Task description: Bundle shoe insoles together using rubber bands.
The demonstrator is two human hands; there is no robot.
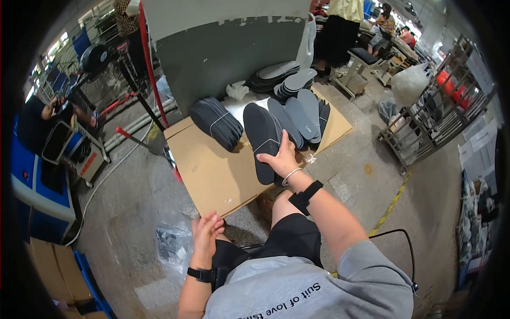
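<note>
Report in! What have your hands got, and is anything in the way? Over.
Right hand gripping a banded insole bundle. Left hand empty, near the cardboard. Other insole stacks close by, might crowd it.

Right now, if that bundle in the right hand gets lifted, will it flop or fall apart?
The bundle should probably lift as one piece, since a thin band wraps its middle. Its ends may flex or splay slightly, lying outside the band. Rolling seems unlikely, given its long, flat-faced shape.
</note>
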